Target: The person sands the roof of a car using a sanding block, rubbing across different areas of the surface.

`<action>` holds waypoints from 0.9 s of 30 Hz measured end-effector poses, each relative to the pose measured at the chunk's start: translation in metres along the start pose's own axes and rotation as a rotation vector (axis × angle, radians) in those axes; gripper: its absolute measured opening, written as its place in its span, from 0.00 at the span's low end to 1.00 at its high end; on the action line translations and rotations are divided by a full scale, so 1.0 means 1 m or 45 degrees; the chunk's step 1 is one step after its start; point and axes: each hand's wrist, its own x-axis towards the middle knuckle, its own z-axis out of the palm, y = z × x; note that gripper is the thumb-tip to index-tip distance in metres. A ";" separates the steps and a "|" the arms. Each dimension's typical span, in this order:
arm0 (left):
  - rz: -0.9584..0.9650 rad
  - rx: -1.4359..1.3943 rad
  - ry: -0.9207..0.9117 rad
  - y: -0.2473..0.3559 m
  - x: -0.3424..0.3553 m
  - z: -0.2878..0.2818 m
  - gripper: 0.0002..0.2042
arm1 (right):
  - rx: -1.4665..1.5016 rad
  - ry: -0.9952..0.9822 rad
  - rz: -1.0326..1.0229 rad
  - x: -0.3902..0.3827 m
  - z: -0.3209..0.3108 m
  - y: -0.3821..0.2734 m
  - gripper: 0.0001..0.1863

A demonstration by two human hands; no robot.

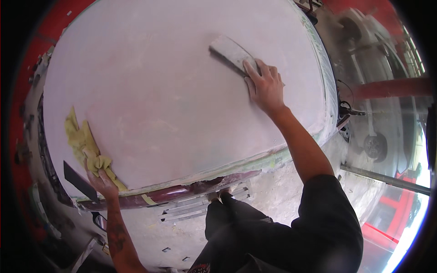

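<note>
A broad, pale pinkish-white painted panel (150, 91), apparently a vehicle roof, spreads in front of me, dusty and faintly mottled. My right hand (267, 86) grips the near end of a long sanding block (230, 51), which lies against the panel right of its middle. The block is light on top and dark along its lower side. At the panel's left near corner, my left hand (104, 182) is closed on a crumpled yellow cloth (84, 139), which trails away along the surface. Beside that hand lies a flat dark strip (79, 182).
Green masking tape (214, 171) lines the panel's near edge, above a dark red body section (182, 192). A slatted metal step (182, 212) is under my feet. A dusty vehicle (375, 59) stands to the right, near a red post (393, 88).
</note>
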 end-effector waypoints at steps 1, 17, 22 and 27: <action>-0.008 -0.006 -0.003 -0.001 -0.002 0.004 0.24 | -0.086 0.059 0.087 0.027 0.006 0.025 0.23; 0.034 0.164 0.060 0.018 0.003 0.003 0.24 | 0.059 -0.178 0.244 0.058 0.017 0.070 0.25; 0.016 0.175 0.084 0.019 0.002 0.004 0.24 | 0.205 -0.218 0.323 0.051 0.015 0.074 0.29; -0.009 0.124 0.077 0.021 0.004 0.005 0.24 | 0.016 0.014 0.182 0.052 0.025 0.076 0.30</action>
